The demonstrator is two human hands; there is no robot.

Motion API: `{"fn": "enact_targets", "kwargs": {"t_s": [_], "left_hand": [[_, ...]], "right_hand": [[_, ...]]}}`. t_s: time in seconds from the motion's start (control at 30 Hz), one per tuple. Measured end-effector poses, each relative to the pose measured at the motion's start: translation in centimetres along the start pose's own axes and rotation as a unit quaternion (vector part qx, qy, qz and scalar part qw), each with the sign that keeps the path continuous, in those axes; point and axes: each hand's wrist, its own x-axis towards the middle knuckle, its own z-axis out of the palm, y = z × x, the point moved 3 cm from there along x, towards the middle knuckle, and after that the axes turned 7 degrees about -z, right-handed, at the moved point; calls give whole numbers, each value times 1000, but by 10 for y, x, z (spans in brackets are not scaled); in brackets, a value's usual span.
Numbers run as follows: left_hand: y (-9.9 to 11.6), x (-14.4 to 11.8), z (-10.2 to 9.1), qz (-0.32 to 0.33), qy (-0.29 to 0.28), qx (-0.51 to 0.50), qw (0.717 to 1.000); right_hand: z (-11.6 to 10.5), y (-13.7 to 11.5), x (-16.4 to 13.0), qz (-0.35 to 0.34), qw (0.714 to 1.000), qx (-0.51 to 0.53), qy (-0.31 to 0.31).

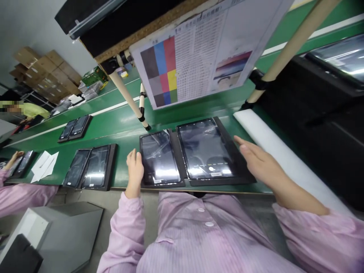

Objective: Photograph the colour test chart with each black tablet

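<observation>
Two dark-screened tablets lie side by side in a black tray (182, 159) on the green conveyor belt (119, 125) in front of me. The smaller-looking left tablet (159, 157) has my left hand (134, 167) resting against its left edge, fingers together. The right tablet (206, 148) shows a lit strip near its bottom. My right hand (257, 161) hovers flat and open just past the tray's right edge, holding nothing.
A colour test chart (199, 49) hangs above the belt on a tilted board with wooden posts (129, 98). Further left sit more trays of tablets (91, 167) (74, 128), white paper sheets (44, 165) and a co-worker's hand (14, 157). A white foam strip (273, 148) lies right.
</observation>
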Motion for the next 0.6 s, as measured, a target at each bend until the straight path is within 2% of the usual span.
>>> {"fn": "enact_targets", "kwargs": {"t_s": [0.03, 0.1, 0.2, 0.27, 0.33, 0.4, 0.5, 0.53, 0.6], "left_hand": [[6, -11, 7, 33, 2, 38, 999], [19, -37, 31, 95, -30, 101, 990], [31, -78, 84, 177, -137, 203, 953], [33, -98, 118, 203, -198, 301, 910], [31, -108, 141, 193, -238, 340, 889], [29, -111, 152, 160, -261, 281, 910], [26, -113, 158, 111, -282, 96, 948], [26, -114, 157, 93, -287, 18, 953], [27, -115, 154, 59, -298, -128, 944]], "right_hand": [[-1, 2, 1, 5, 1000, -4, 4], [1, 5, 8, 16, 1000, -3, 4], [13, 10, 21, 21, 1000, 15, -17], [20, 14, 29, 20, 999, 31, -31], [20, 16, 35, 24, 997, 55, -38], [14, 17, 39, 37, 994, 87, -46], [-6, 9, 40, 56, 989, 126, -45], [-14, 5, 37, 57, 989, 131, -31], [-26, -8, 29, 49, 989, 138, 15]]}}
